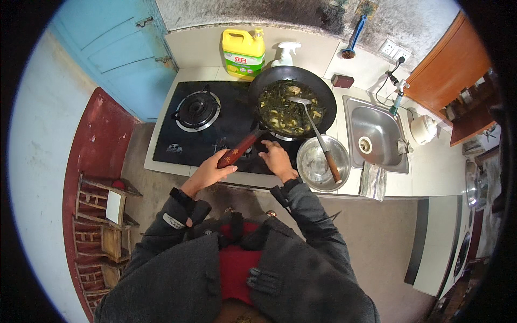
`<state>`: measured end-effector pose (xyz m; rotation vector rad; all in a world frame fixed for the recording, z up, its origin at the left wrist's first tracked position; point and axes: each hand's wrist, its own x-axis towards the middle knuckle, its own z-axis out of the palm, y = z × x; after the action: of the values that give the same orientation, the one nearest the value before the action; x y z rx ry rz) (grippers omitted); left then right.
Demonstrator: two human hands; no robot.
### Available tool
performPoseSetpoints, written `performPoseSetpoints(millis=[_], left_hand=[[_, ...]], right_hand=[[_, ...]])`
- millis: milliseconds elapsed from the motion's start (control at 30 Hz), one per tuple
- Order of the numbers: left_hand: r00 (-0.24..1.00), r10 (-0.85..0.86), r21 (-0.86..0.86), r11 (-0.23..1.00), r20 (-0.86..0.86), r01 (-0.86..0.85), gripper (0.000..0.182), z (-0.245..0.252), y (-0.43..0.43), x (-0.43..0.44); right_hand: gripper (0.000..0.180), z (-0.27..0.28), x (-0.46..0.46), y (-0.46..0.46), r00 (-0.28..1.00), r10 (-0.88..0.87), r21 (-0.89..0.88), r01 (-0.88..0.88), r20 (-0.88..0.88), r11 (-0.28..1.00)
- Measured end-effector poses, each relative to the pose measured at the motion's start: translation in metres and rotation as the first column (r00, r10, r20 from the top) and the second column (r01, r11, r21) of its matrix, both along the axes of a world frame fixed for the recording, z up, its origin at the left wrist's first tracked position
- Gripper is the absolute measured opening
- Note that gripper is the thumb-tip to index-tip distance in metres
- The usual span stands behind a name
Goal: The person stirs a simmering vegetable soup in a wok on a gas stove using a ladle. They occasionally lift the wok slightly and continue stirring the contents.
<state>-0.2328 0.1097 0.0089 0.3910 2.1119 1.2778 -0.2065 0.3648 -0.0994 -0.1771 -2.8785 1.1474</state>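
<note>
My left hand (211,170) is closed around the wooden handle of a black wok (258,80), which sits over the right burner of a black glass gas hob (181,147). Dark leafy greens with pale pieces in liquid (278,107) fill the wok. A metal spatula (316,123) with a wooden grip lies with its blade in the food and its handle over a steel bowl (305,165). My right hand (278,159) is over the hob's front, just below the wok, its fingers apart and nothing seen in them. What its fingertips touch cannot be told.
A yellow detergent jug (244,56) and a white spray bottle (285,54) stand behind the wok. A steel sink (373,129) is to the right, with a striped cloth (373,179) on its front edge. The left burner (198,110) holds nothing. Wooden chairs (115,242) stand at the left.
</note>
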Motion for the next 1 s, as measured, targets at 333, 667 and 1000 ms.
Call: performPoseSetpoints(millis=[333,667,1000], left_hand=[[1.000,0.006,-0.034,0.999,-0.012,-0.007,0.068,-0.002,0.005,-0.003],[0.998,0.028,-0.061,0.998,-0.051,-0.032,0.062,0.004,0.011,0.004],[0.985,0.027,-0.155,0.987,-0.168,-0.053,0.071,-0.006,0.010,0.003]], right_hand=[[0.033,0.020,0.057,0.047,0.982,-0.156,-0.132,0.141,-0.109,0.981],[0.030,0.012,0.114,0.099,0.936,-0.350,-0.200,0.335,-0.043,0.920],[0.043,0.017,0.146,0.141,0.893,-0.420,-0.259,0.372,-0.162,0.891]])
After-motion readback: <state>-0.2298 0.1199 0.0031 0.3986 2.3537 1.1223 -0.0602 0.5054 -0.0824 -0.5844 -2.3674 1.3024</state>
